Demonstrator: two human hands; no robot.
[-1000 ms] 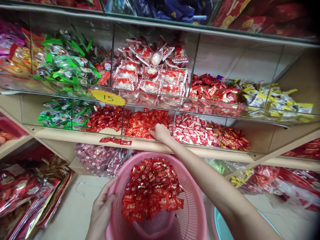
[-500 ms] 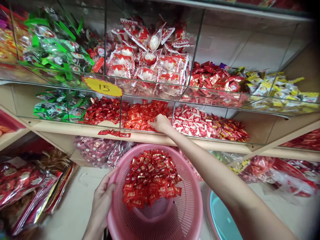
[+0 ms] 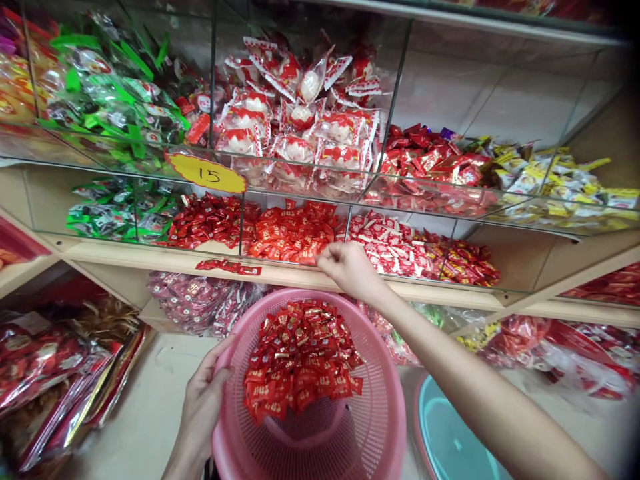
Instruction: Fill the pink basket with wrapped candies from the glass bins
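Observation:
My left hand (image 3: 203, 393) grips the left rim of a pink plastic basket (image 3: 395, 400), thumb over the edge. Inside the basket lies a heap of small red wrapped candies (image 3: 305, 353), bunched toward its far side. My right hand (image 3: 350, 267) is closed, in front of the shelf's lower row. Its fingertips are beside a compartment of orange-red wrapped candies (image 3: 293, 230). Whatever the curled fingers hold, if anything, is hidden.
Red-and-white candies (image 3: 387, 243) fill the compartment to the right. A yellow tag (image 3: 206, 175) marked 15 hangs above. Loose red packets (image 3: 229, 267) lie on the wooden ledge. A turquoise basin (image 3: 450, 433) stands at lower right, and stacked packages (image 3: 55, 373) at left.
My right hand has drawn back from the orange-red candies, moving right and slightly toward me. The left hand and the basket have barely moved.

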